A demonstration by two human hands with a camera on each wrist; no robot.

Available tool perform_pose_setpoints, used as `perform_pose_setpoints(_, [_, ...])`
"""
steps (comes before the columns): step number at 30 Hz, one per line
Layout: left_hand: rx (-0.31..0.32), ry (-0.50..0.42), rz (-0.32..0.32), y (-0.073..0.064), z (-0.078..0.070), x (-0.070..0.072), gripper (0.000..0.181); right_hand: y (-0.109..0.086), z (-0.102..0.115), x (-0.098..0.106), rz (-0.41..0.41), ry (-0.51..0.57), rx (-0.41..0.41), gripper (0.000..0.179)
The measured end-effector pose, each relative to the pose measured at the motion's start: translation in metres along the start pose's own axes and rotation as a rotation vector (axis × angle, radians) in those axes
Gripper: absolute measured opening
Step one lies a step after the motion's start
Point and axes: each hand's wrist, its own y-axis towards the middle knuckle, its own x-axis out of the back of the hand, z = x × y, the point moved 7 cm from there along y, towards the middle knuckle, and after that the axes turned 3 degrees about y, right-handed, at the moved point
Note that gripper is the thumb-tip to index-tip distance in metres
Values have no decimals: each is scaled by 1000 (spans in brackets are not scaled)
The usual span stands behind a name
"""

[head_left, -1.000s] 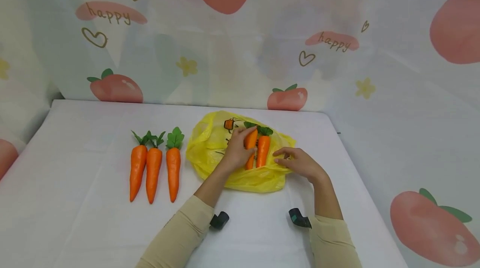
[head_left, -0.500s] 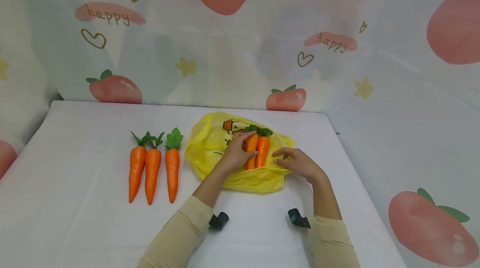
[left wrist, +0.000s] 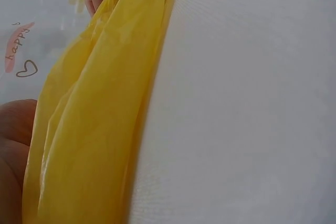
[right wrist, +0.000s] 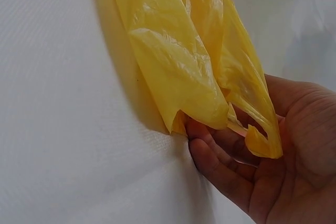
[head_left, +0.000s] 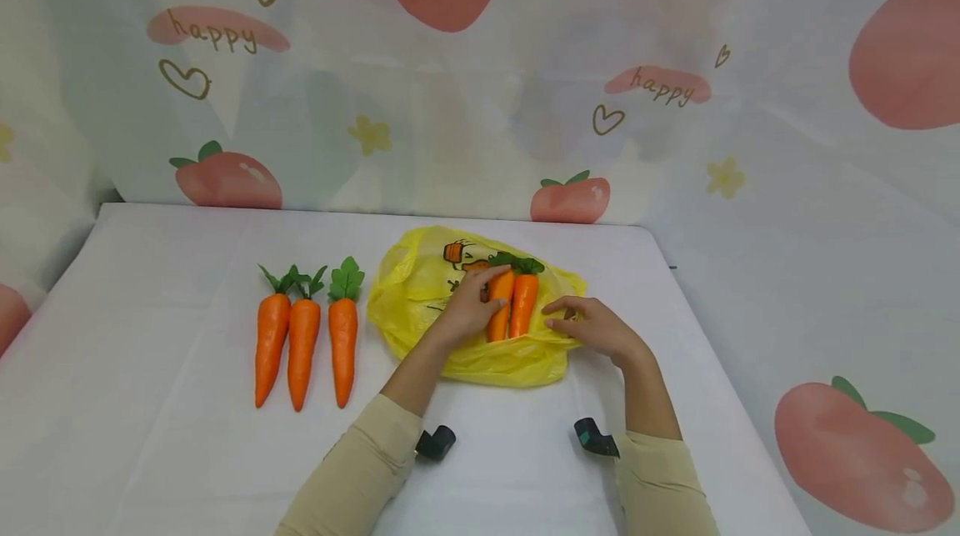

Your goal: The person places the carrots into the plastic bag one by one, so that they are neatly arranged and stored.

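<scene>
A yellow plastic bag with a cartoon print lies at the table's middle, its mouth facing right. Inside it, two orange carrots with green tops show side by side. My left hand reaches over the bag, thumb and fingers about the left carrot; the right carrot sits just beyond it. At the bag's right end my right hand holds its edge; in the right wrist view, the fingers curl at the bag's handle loop. In the left wrist view the bag hides the left fingers.
To the left of the bag, three more carrots, a left one, a middle one and a right one, lie in a row on the white tablecloth. A printed fabric backdrop stands behind the table.
The left carrot in the bag has settled slightly lower beside the other one, with my left hand still at it. My right hand has stayed at the bag's edge.
</scene>
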Motion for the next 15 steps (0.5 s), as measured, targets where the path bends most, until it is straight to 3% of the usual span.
perform_pose_setpoints(15, [-36,50,-50,1,-3,3,50,-3,4,-1,1,2,20,31])
